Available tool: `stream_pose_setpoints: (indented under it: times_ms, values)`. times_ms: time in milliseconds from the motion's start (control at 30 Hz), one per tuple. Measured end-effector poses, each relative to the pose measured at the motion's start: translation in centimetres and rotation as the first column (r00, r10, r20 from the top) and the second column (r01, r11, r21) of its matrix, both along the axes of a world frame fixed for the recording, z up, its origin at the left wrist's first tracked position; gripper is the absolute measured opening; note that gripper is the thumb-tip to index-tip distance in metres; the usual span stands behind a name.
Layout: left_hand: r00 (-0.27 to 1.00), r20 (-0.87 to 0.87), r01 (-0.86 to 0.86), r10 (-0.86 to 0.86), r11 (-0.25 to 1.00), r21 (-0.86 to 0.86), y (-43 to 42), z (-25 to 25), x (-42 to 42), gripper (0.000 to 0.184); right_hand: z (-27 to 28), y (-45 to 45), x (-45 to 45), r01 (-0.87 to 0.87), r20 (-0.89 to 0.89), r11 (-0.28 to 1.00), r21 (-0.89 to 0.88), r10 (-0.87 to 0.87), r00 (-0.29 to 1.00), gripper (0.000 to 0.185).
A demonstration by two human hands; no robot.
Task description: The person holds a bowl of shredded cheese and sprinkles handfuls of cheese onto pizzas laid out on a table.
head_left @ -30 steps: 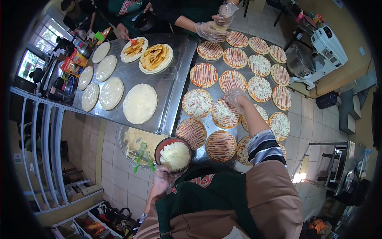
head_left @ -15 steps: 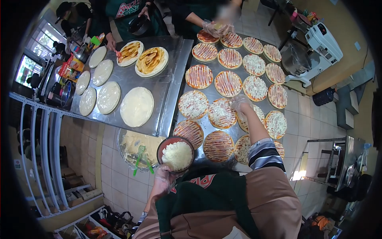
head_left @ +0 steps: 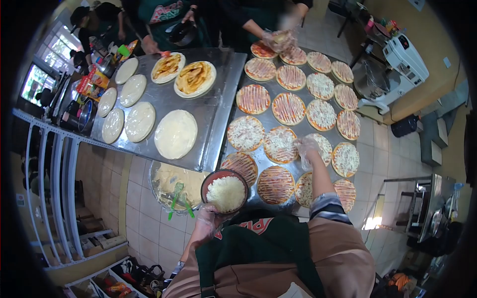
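My left hand (head_left: 204,221), in a clear plastic glove, grips a brown bowl (head_left: 203,192) of grated white cheese (head_left: 226,193) by its near edge. My gloved right hand (head_left: 308,150) is over the pizzas, between a cheese-covered pizza (head_left: 279,145) and another cheese-topped pizza (head_left: 324,149) partly behind the hand. Its fingers point down and look bunched; what they hold is hidden. Nearer me lie a pizza striped with sauce (head_left: 275,185) and a partly covered cheese pizza (head_left: 303,191).
A metal table (head_left: 218,119) bears plain dough rounds (head_left: 175,134) and two sauced ones (head_left: 195,79). A tub of pale dough or batter (head_left: 166,186) with green-handled tools stands below it. Across the table, a co-worker's gloved hands (head_left: 279,39) work over pizzas. A white mixer (head_left: 405,64) stands right.
My right hand has moved slightly right and nearer me. The whole view has shifted a little. The bowl stays in my left hand.
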State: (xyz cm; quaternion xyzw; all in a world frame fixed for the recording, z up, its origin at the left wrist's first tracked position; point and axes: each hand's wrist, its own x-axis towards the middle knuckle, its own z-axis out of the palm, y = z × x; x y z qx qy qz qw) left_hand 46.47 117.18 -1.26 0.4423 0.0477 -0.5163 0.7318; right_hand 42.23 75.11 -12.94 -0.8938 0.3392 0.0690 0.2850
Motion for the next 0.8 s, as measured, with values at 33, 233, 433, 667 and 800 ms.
stream_pose_setpoints:
  times_ms: [33, 233, 433, 667, 800]
  values:
    - [0.997, 0.074, 0.033, -0.033, 0.999, 0.002, 0.2, -0.3, 0.2, 0.043, 0.0, 0.3, -0.1, 0.026, -0.06, 1.0, -0.012, -0.026, 0.998, 0.031]
    - [0.804, 0.588, 0.019, -0.082, 0.993, 0.112, 2.0, -1.7, 0.6, 0.035, -0.9, 1.5, 0.0, 0.158, -0.078, 0.987, -0.016, -0.159, 0.984, 0.043]
    - [0.439, 0.853, -0.028, -0.282, 0.945, 0.326, 2.2, -3.5, 1.3, 0.027, 1.0, 3.5, -0.1, 0.146, -0.007, 0.983, -0.108, -0.148, 0.989, 0.026]
    - [0.225, 0.83, -0.034, -0.511, 0.847, 0.53, 0.6, 2.0, 2.2, 0.022, 14.3, 13.3, 2.8, -0.242, 0.374, 0.532, 0.811, -0.155, 0.914, 0.022]
    - [0.414, 0.818, 0.066, -0.4, 0.909, 0.412, -2.4, 1.5, 3.0, 0.026, 18.2, 19.6, 4.7, -0.68, 0.209, 0.708, -0.188, 0.706, 0.677, 0.031]
